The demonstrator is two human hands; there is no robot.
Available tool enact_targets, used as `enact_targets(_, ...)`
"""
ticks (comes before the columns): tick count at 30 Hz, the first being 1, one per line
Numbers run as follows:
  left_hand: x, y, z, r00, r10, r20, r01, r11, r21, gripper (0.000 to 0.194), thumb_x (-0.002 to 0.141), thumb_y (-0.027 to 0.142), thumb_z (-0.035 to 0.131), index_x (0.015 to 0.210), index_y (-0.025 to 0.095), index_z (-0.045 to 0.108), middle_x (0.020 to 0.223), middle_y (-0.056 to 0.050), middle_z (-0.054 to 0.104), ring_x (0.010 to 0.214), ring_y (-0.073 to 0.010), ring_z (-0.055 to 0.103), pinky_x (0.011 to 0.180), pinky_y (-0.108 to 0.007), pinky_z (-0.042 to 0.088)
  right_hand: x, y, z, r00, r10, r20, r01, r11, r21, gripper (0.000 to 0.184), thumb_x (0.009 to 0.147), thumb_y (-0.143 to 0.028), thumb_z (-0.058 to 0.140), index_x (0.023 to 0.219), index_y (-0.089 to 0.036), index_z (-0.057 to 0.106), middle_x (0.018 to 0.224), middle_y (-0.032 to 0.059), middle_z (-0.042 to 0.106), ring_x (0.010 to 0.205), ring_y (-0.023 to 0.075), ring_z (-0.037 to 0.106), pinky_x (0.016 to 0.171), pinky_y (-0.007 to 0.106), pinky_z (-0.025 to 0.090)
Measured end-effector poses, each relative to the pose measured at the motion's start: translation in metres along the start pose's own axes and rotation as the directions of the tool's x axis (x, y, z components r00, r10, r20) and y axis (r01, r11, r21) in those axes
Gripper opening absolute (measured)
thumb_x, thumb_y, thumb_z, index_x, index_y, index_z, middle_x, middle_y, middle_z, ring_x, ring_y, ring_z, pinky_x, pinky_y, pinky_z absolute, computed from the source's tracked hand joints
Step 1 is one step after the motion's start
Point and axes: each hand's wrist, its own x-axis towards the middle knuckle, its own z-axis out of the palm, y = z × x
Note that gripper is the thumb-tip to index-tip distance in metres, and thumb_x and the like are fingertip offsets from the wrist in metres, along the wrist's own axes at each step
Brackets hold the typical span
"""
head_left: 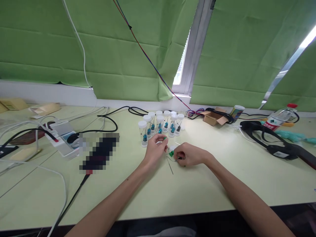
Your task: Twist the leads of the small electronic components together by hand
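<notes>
Left hand [156, 148] pinches a small green piece [164, 138] before the capped tubes [160, 122] on the counter [138, 194]; it looks light and hard, best nipped by its sides. Between the hands sits a second green piece [171, 153], probably as rigid; the thin rod [170, 166] below it could roll. Right hand [185, 154] curls inward; I cannot tell what it grips.

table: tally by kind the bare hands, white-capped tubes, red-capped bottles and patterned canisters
Bare hands: 2, left hand and right hand
White-capped tubes: at least 8, overlapping
Red-capped bottle: 1
Patterned canister: 1
Total: at least 12
</notes>
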Motion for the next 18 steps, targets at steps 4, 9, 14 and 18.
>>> enact_targets(4,0.001,-0.0017,-0.0001,1.0,0.01,0.003,-0.01,1.0,0.013,0.023,0.073,0.033,0.069,0.086,0.016,0.06,0.08,-0.002,0.059,0.054,-0.0087,0.053,0.055,-0.026,0.044,0.0,0.0,-0.0007,1.0,0.012,-0.011,-0.012,1.0,-0.009,0.011,0.067,-0.01,0.055,0.072,-0.017,0.061,0.056,-0.006,0.045,0.05,0.0082,0.036,0.049,0.021,0.03)
enact_targets(9,0.0011,-0.002,0.0003,1.0,0.004,0.005,-0.004,1.0,0.014,0.021,0.073,0.031,0.067,0.086,0.016,0.06,0.084,-0.003,0.059,0.054,-0.0083,0.053,0.055,-0.026,0.044,0.0004,-0.0018,-0.002,0.999,0.029,-0.035,-0.03,0.999,-0.03,0.01,0.068,-0.009,0.055,0.071,-0.017,0.061,0.056,-0.0056,0.046,0.05,0.0084,0.037,0.05,0.022,0.029)
enact_targets(14,-0.0003,0.0008,0.0004,1.0,-0.007,-0.001,0.007,1.0,0.015,0.021,0.072,0.031,0.068,0.084,0.016,0.06,0.085,-0.003,0.06,0.053,-0.0077,0.053,0.054,-0.026,0.044,0.0002,-0.0019,-0.0025,0.995,0.047,-0.092,-0.053,0.996,-0.066,0.009,0.069,-0.011,0.057,0.072,-0.017,0.061,0.054,-0.0065,0.043,0.05,0.0084,0.036,0.05,0.022,0.029)
enact_targets(18,-0.0005,0.0004,0.0002,1.0,-0.014,-0.001,0.014,1.0,0.011,0.022,0.071,0.033,0.069,0.084,0.017,0.061,0.082,-0.002,0.06,0.052,-0.0076,0.053,0.054,-0.026,0.044,0.0014,0.0005,-0.0017,0.984,0.041,-0.173,-0.057,0.994,-0.089,0.008,0.07,-0.012,0.057,0.074,-0.018,0.06,0.056,-0.0065,0.041,0.051,0.0088,0.036,0.051,0.022,0.028)
